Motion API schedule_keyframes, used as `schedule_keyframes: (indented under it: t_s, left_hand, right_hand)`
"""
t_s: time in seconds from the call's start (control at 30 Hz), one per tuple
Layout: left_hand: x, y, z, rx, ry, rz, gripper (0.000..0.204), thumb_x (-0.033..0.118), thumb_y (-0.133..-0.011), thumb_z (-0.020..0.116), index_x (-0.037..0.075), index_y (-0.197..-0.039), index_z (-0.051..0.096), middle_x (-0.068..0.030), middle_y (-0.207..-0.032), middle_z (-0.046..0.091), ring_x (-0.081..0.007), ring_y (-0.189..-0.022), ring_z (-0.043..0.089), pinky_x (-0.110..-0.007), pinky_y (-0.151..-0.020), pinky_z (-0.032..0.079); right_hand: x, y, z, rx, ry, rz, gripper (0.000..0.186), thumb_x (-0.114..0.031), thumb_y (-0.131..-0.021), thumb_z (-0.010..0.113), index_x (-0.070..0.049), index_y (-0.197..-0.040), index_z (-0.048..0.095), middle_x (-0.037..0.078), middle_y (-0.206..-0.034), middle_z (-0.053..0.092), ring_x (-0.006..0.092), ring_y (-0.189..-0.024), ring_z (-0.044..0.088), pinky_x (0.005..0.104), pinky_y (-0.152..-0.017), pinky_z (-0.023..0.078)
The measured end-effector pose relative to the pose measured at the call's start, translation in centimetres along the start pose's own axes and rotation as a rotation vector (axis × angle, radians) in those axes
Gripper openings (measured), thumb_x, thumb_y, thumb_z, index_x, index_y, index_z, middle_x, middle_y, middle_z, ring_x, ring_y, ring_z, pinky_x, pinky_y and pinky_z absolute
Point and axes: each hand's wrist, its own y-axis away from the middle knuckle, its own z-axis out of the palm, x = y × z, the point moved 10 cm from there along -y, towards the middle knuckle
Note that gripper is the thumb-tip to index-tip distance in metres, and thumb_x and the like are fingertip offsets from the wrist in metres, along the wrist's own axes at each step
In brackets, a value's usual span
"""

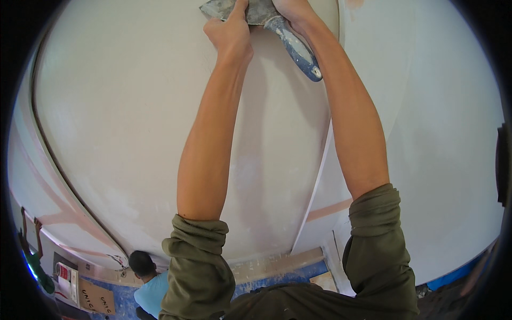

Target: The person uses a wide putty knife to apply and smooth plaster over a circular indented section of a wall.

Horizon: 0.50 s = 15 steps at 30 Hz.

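At the top edge, a putty knife point(297, 52) with a worn blue-and-grey handle lies in front of a smooth off-white panel point(122, 122). Its grey metal blade is smeared with filler and points up and left. My left hand point(230, 33) is closed on the blade, thumb laid along it. My right hand point(294, 12) is closed around the knife where blade meets handle, and its fingers are partly cut off by the frame. The handle's end hangs free beside my right wrist.
A dark gap edges the panel on the left; a white board point(437, 133) adjoins on the right. Below left is a person in a light blue shirt point(152, 293), with a cardboard box point(96, 297) nearby. Another person in green point(34, 264) reaches up at far left. Blue sheeting point(298, 273) covers the floor.
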Motion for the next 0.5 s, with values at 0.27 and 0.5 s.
schedule_keyframes:
  t_s: [0.27, 0.5]
  left_hand:
    - [0.9, -0.1, 0.2, 0.014, -0.02, 0.023, 0.011, 0.004, -0.089, 0.075, -0.004, -0.094, 0.07, -0.0097, -0.088, 0.071, -0.0183, -0.071, 0.068, -0.032, -0.058, 0.056]
    - [1.9, -0.6, 0.7, 0.003, 0.013, 0.082, 0.008, 0.002, -0.088, 0.075, -0.003, -0.087, 0.07, -0.0092, -0.084, 0.071, -0.0165, -0.069, 0.066, -0.032, -0.056, 0.052]
  right_hand:
    - [-0.9, -1.8, -2.2, 0.264, 0.484, -0.157, 0.054, -0.035, -0.102, 0.052, 0.017, -0.111, 0.064, 0.04, -0.107, 0.067, 0.0459, -0.101, 0.07, 0.0468, -0.088, 0.054]
    - [-0.1, -5.2, -2.2, 0.292, 0.8, -0.175, 0.053, -0.031, -0.101, 0.043, 0.015, -0.102, 0.069, 0.044, -0.107, 0.064, 0.0529, -0.103, 0.067, 0.0523, -0.092, 0.054]
